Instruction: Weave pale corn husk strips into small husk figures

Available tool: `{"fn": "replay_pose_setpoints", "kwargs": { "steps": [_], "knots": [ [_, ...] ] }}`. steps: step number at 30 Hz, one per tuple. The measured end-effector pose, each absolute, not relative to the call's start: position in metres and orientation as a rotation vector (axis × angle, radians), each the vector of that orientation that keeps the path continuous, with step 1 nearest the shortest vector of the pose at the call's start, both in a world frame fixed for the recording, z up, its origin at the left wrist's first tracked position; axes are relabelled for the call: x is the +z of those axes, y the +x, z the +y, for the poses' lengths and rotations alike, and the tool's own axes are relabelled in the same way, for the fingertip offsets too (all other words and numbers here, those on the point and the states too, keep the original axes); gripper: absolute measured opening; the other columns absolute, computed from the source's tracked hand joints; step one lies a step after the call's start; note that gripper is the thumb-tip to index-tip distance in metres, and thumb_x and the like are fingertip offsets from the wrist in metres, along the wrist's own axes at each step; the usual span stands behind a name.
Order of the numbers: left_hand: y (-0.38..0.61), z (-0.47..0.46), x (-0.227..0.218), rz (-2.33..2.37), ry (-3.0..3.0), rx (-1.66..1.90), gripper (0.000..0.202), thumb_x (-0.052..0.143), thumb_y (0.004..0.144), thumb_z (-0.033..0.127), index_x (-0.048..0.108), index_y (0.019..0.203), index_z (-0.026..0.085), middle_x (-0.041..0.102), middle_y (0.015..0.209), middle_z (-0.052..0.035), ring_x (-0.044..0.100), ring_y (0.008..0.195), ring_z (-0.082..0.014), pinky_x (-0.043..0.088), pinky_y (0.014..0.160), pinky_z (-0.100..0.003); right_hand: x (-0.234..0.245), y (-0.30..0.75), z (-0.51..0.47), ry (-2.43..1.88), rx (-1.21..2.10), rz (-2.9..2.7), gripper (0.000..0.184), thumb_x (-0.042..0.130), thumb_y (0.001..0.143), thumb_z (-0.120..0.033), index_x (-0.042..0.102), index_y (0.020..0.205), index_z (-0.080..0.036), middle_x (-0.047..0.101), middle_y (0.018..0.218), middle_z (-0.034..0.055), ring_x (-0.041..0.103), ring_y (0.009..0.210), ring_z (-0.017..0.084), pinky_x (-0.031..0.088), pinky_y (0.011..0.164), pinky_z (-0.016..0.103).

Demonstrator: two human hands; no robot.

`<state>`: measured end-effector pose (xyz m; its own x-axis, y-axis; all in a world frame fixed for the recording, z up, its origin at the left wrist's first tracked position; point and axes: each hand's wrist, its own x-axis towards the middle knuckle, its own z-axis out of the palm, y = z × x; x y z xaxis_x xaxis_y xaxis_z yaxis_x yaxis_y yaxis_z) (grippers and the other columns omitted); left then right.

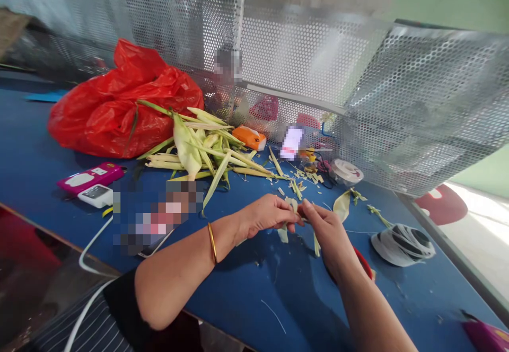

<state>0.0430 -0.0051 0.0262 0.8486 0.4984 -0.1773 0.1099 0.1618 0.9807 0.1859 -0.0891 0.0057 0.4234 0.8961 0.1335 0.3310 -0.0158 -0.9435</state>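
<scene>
"Bare right forearm point(374, 299), stretched from the bottom edge over the scuffed blue tabletop point(246, 299); to the left, bare left forearm point(175, 278) with a thin gold-coloured bangle point(212, 243)."

"And both hands?"

"Fingertip to fingertip, above the tabletop. Left hand point(274, 215): fingers narrow, holding a pale green leafy strip point(291, 202). Right hand point(324, 225): fingers narrow too, pinched at the same strip, with the exact grip hidden."

"Just beyond?"

"Small pale scraps point(302, 174), scattered; then a heap of long yellow-green husks point(186, 148), just beside a glossy red plastic bag point(131, 108). Near the heap, a soft orange-and-white packet point(249, 137)."

"To the right?"

"Round black-centred bundle wound with white strands point(401, 246). Nearer, a curved red rim point(362, 264), partly behind the right forearm; cannot tell of what. Farther off, a flat white roll point(347, 172), near a single pale leaf point(342, 206)."

"And behind?"

"Silvery perforated metal panels point(294, 50), upright along the tabletop's far side."
</scene>
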Motion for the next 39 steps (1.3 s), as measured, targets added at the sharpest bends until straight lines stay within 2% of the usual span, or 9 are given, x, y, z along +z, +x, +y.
{"fn": "replay_pose_setpoints", "kwargs": {
  "steps": [6, 12, 15, 19, 25, 28, 31, 35, 39],
  "knots": [
    [0.044, -0.007, 0.022, 0.518, 1.402, 0.226, 0.017, 0.064, 0.072, 0.027, 0.075, 0.075, 0.015, 0.066, 0.061, -0.0028, 0.030, 0.047, -0.0073, 0.019, 0.050, -0.026, 0.005, 0.173, -0.090, -1.388, 0.745, -0.895, 0.028, 0.078, 0.067, -0.045, 0.072, 0.068, -0.018, 0.062, 0.063, 0.0019, 0.053, 0.060, 0.015, 0.044, 0.056, 0.027],
    [0.044, -0.010, 0.027, 0.478, 1.405, 0.176, 0.016, 0.060, 0.068, 0.023, 0.073, 0.060, 0.015, 0.063, 0.055, -0.0030, 0.029, 0.049, -0.0078, 0.019, 0.050, -0.027, -0.001, 0.167, -0.091, -1.373, 0.737, -0.813, 0.029, 0.078, 0.070, -0.045, 0.067, 0.070, -0.018, 0.058, 0.061, -0.0012, 0.042, 0.045, 0.009, 0.035, 0.040, 0.023],
    [0.043, -0.010, 0.028, 0.449, 1.404, 0.155, 0.017, 0.060, 0.068, 0.023, 0.075, 0.064, 0.016, 0.064, 0.057, -0.0031, 0.029, 0.049, -0.0085, 0.019, 0.049, -0.027, 0.000, 0.165, -0.091, -1.377, 0.750, -0.801, 0.031, 0.078, 0.069, -0.046, 0.066, 0.071, -0.018, 0.057, 0.059, -0.0027, 0.041, 0.042, 0.008, 0.034, 0.039, 0.023],
    [0.043, -0.011, 0.027, 0.440, 1.394, 0.161, 0.020, 0.060, 0.071, 0.027, 0.072, 0.059, 0.016, 0.064, 0.057, -0.0040, 0.028, 0.048, -0.0079, 0.016, 0.048, -0.027, 0.000, 0.165, -0.091, -1.391, 0.750, -0.812, 0.033, 0.078, 0.069, -0.049, 0.065, 0.071, -0.018, 0.054, 0.055, -0.0044, 0.039, 0.041, 0.007, 0.030, 0.038, 0.022],
    [0.045, -0.009, 0.022, 0.452, 1.399, 0.171, 0.019, 0.063, 0.071, 0.029, 0.071, 0.061, 0.015, 0.065, 0.059, -0.0039, 0.029, 0.047, -0.0078, 0.015, 0.048, -0.027, -0.005, 0.172, -0.090, -1.440, 0.738, -0.900, 0.036, 0.074, 0.073, -0.054, 0.067, 0.074, -0.018, 0.053, 0.051, -0.0050, 0.044, 0.043, 0.010, 0.033, 0.044, 0.024],
    [0.047, -0.002, 0.018, 0.473, 1.269, 0.248, 0.035, 0.063, 0.076, 0.047, 0.074, 0.079, 0.013, 0.069, 0.070, -0.0063, 0.032, 0.048, -0.0069, 0.014, 0.047, -0.026, 0.001, 0.183, -0.090, -1.461, 0.724, -0.967, 0.041, 0.068, 0.078, -0.060, 0.072, 0.078, -0.019, 0.063, 0.060, -0.0008, 0.058, 0.060, 0.016, 0.044, 0.059, 0.027],
    [0.047, 0.007, 0.015, 0.478, 1.153, 0.287, 0.047, 0.059, 0.079, 0.056, 0.074, 0.084, 0.012, 0.070, 0.077, -0.0085, 0.033, 0.048, -0.0062, 0.013, 0.046, -0.026, 0.011, 0.193, -0.092, -1.504, 0.697, -1.051, 0.048, 0.062, 0.079, -0.066, 0.075, 0.082, -0.019, 0.072, 0.077, 0.0042, 0.065, 0.080, 0.022, 0.047, 0.074, 0.031],
    [0.046, 0.011, 0.014, 0.498, 1.147, 0.312, 0.042, 0.064, 0.076, 0.053, 0.071, 0.080, 0.012, 0.069, 0.078, -0.0085, 0.033, 0.047, -0.0052, 0.011, 0.045, -0.025, 0.019, 0.197, -0.093, -1.569, 0.736, -1.200, 0.045, 0.068, 0.074, -0.063, 0.076, 0.087, -0.021, 0.074, 0.086, 0.0048, 0.064, 0.089, 0.024, 0.047, 0.080, 0.033],
    [0.045, 0.008, 0.016, 0.557, 1.222, 0.355, 0.032, 0.070, 0.072, 0.043, 0.070, 0.074, 0.012, 0.068, 0.075, -0.0073, 0.032, 0.045, -0.0039, 0.010, 0.046, -0.024, 0.017, 0.198, -0.093, -1.558, 0.774, -1.231, 0.036, 0.069, 0.076, -0.053, 0.074, 0.086, -0.019, 0.073, 0.081, 0.0047, 0.063, 0.081, 0.022, 0.046, 0.076, 0.032]
  ]
}}
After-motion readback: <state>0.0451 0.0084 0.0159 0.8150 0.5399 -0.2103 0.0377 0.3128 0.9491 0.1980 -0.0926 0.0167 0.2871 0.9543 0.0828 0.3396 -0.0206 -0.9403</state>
